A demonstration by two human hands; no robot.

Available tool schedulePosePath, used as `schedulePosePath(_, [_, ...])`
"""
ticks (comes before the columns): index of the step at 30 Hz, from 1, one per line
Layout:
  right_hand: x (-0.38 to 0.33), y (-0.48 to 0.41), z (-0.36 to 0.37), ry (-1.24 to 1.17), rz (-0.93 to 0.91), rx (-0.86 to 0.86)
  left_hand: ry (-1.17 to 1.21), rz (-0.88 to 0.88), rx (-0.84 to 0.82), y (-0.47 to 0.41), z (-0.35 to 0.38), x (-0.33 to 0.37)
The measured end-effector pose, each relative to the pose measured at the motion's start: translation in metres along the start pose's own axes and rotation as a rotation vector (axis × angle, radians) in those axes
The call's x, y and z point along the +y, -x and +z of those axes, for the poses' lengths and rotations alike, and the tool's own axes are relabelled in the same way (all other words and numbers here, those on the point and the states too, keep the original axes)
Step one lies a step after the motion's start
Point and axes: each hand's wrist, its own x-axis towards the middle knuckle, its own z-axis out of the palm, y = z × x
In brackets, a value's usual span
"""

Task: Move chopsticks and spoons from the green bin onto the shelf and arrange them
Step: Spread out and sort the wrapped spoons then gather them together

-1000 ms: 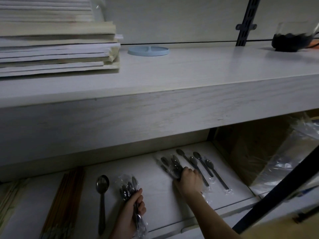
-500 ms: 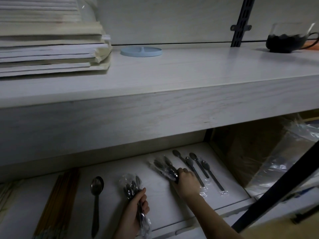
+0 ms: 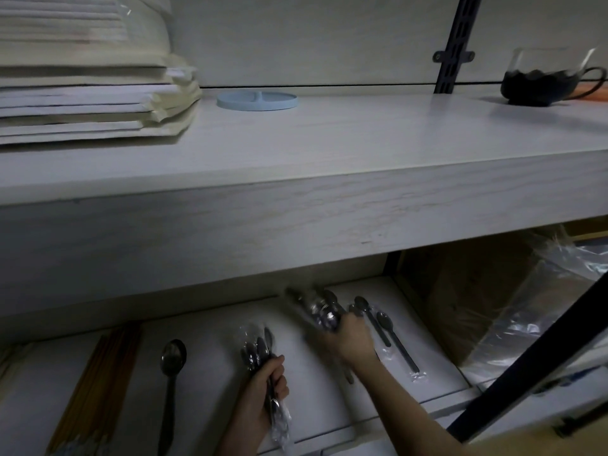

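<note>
**Both hands clamped on spoon bundles at the lower shelf**

We saw the left hand [image 3: 268,386] curled tight round the handles of a plastic-wrapped bundle of spoons, the left bundle [image 3: 256,352]. Its bowls pointed toward the back wall, and its loose wrap trailed below the fist at the front edge of the lower shelf [image 3: 214,337].

The right hand [image 3: 353,340] gripped a second wrapped bundle, the right bundle [image 3: 317,307], further back and to the right. This bundle was smeared by blur, and we could not tell whether it touched the shelf or hung just above it.

On the same shelf, left of the left hand, a lone spoon [image 3: 172,360] lay flat with its bowl toward the back. Further left, the chopsticks [image 3: 98,383] lay packed side by side, running front to back. Just right of the right hand, wrapped spoons [image 3: 383,324] lay in a row, partly hidden by that hand.

On the upper shelf [image 3: 296,153] we noted a stack of sheets [image 3: 82,93] at the left and a blue disc [image 3: 256,101] near the wall. A glass cup [image 3: 543,80] with dark contents stood at the far right. A slotted rail [image 3: 457,44] ran up the wall. To the right of the lower shelf stood a box [image 3: 477,307] under clear plastic, and a dark bar [image 3: 526,366] crossed slantwise in front of it.
</note>
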Motion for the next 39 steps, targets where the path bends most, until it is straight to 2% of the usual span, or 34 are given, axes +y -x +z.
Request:
schedulePosePath(4, [0.014,-0.023,-0.044,-0.175,0.129,0.173,-0.006,0.017,-0.004,-0.005,0.005,-0.004])
schedulePosePath(9, [0.056,-0.043,-0.037,0.038,0.342,0.092,-0.01,0.015,0.001,-0.007,0.009,-0.006])
schedulePosePath(13, [0.062,-0.04,-0.008,0.256,0.222,0.127,-0.014,0.014,0.018,-0.005,0.01,-0.003])
schedulePosePath(17, [0.046,-0.045,-0.001,0.217,0.082,0.089,-0.025,0.02,0.045,-0.004,0.007,0.001])
schedulePosePath(21, [0.029,-0.046,0.002,0.133,0.102,-0.001,-0.015,0.02,0.075,-0.003,0.004,0.004])
schedulePosePath(26, [0.016,-0.042,0.009,0.238,0.116,-0.041,-0.025,0.023,0.175,-0.002,0.001,0.008])
schedulePosePath(29, [0.018,-0.038,0.008,0.131,0.134,-0.013,-0.018,0.039,0.24,-0.001,-0.001,0.01])
schedulePosePath(34, [0.028,-0.04,-0.01,-0.042,0.173,-0.07,0.002,0.054,0.228,0.002,-0.002,0.014])
schedulePosePath(39, [0.021,-0.044,-0.011,-0.238,0.172,0.014,0.004,0.043,0.226,0.004,-0.005,0.014])
